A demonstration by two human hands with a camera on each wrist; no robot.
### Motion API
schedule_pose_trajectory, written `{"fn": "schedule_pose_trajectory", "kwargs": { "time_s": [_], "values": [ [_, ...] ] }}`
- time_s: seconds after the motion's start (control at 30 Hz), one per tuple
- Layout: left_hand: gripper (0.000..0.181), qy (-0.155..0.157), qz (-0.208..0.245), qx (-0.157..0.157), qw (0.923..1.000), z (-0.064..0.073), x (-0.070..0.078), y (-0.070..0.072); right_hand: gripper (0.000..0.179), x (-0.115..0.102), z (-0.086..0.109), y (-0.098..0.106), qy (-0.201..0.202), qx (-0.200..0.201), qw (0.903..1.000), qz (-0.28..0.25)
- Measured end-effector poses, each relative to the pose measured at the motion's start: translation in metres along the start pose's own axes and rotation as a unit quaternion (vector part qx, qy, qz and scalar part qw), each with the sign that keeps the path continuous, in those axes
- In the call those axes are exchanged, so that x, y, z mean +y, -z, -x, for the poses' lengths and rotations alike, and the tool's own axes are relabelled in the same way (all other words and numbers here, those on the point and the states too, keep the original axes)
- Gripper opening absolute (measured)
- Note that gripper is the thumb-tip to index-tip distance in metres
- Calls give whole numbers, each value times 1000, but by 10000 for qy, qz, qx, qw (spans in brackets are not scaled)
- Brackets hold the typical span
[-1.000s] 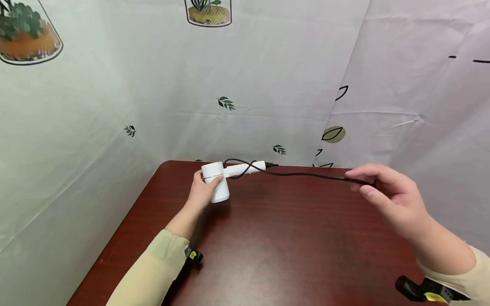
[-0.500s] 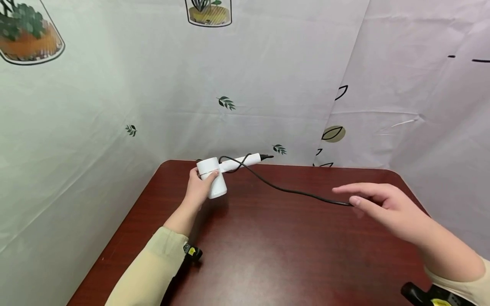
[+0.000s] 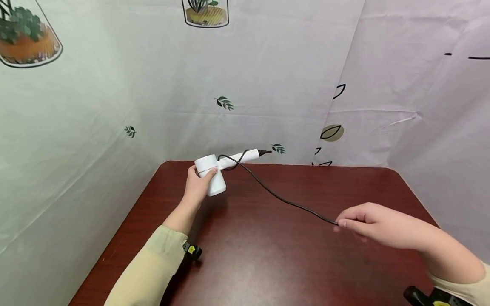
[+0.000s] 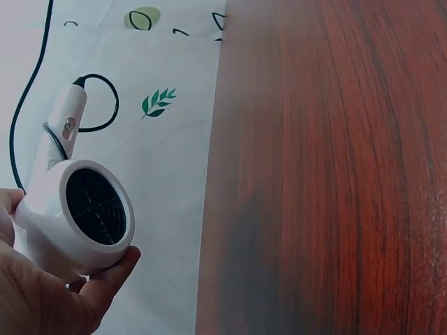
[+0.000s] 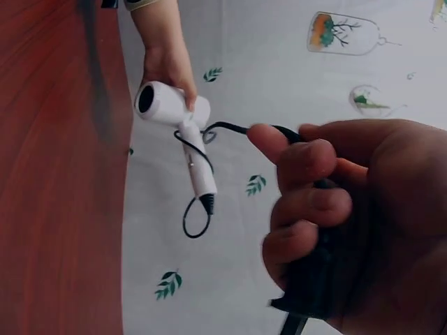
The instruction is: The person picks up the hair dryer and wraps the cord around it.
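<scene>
A white hair dryer is held up over the back left of the table by my left hand, which grips its barrel. Its handle points right and slightly upward. In the left wrist view, a dark grille fills the barrel's end. The black power cord winds loosely round the handle, then slopes down to my right hand, whose thumb and fingers pinch it. In the right wrist view, those fingers curl round the cord, and a dark shape lies in the shaded palm; its kind is unclear.
A reddish-brown wooden table lies below both hands. White cloth printed with leaves and plant jars hangs behind it and at both sides. A black wrist camera is strapped to the left sleeve.
My right hand has come down and slightly left, its fingers closing on the cord. The cord now slopes downward instead of running nearly level. The hair dryer has risen and shifted slightly left.
</scene>
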State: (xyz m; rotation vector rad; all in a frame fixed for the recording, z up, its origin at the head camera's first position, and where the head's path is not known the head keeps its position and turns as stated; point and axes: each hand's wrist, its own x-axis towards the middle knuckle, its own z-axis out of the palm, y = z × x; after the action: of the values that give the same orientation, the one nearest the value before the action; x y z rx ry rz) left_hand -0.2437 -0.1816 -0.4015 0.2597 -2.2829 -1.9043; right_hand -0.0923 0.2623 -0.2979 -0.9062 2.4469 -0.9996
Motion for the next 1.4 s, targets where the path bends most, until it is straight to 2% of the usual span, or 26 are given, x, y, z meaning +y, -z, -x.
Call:
{"fn": "schedule_pose_trajectory", "kwargs": {
  "time_s": [0.27, 0.43, 0.53, 0.7, 0.87, 1.13, 1.4],
  "values": [
    [78, -63, 126, -95, 9999, 2, 2, -1, 16, 11, -2, -16, -98, -912, 9947, -474],
    [78, -93, 223, -208, 9995, 5, 5, -1, 18, 21, -6, -25, -160, -1159, 9922, -442],
    [77, -131, 259, -216, 9993, 6, 7, 0, 19, 29, -9, -29, -192, -1259, 9911, -384],
    [75, -167, 263, -309, 9990, 9, 11, 0, 27, 43, -15, -39, -585, -1357, 9888, -213],
    [74, -148, 270, -372, 9988, 13, 14, 0, 26, 56, -22, -46, -876, -1441, 9853, -273],
    [71, -256, 340, -484, 9979, 18, 19, 0, 23, 73, -33, -47, -1292, -1515, 9788, -485],
    [68, -305, 319, -572, 9974, 23, 23, 0, 22, 86, -42, -46, -1640, -1450, 9753, -283]
  ]
}}
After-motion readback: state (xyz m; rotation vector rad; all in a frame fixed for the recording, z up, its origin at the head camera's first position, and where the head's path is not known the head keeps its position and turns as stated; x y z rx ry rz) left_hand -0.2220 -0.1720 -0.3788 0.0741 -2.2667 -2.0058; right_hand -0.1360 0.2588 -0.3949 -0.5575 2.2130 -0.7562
